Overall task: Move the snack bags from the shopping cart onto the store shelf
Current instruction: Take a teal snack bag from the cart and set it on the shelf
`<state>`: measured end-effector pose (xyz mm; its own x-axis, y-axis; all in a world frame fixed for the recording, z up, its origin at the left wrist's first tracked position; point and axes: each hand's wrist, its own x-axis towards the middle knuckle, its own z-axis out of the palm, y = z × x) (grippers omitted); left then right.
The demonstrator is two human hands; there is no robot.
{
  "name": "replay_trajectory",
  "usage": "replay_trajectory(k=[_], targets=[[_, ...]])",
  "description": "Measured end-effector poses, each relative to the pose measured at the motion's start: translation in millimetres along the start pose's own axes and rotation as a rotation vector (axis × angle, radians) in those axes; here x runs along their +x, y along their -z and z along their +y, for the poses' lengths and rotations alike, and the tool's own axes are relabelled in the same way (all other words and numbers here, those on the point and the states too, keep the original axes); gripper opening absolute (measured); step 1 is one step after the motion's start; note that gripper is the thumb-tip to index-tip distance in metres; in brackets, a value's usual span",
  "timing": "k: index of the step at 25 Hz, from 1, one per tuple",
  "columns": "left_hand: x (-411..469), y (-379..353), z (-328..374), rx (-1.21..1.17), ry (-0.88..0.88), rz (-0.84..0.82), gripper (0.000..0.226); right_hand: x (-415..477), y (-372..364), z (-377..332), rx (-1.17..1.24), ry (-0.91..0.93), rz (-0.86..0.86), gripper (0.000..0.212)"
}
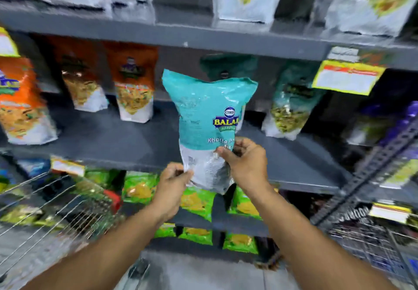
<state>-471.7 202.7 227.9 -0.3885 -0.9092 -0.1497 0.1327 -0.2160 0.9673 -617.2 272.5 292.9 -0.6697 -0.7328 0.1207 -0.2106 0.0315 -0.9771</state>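
Note:
A teal and white snack bag is held upright in front of the dark grey middle shelf. My left hand pinches its lower left corner. My right hand grips its lower right edge. The bag's bottom hangs just past the shelf's front edge. At the lower left stands the wire shopping cart, holding several more bags that are blurred.
Two orange bags stand at the back of the middle shelf on the left, and a teal bag on the right. Green bags fill the shelf below. A yellow price tag hangs from the upper shelf. A wire basket sits at lower right.

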Motion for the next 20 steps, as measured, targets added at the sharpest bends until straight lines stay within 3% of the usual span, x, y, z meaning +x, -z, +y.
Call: replay_trajectory(k=[10,20], targets=[[66,-85,-9,0.153,-0.035,0.016,0.016,54,57,21,0.038,-0.029,0.122,0.017],[77,-201,-47,0.169,0.022,-0.095,0.013,81,145,54,-0.085,-0.009,0.323,0.018]])
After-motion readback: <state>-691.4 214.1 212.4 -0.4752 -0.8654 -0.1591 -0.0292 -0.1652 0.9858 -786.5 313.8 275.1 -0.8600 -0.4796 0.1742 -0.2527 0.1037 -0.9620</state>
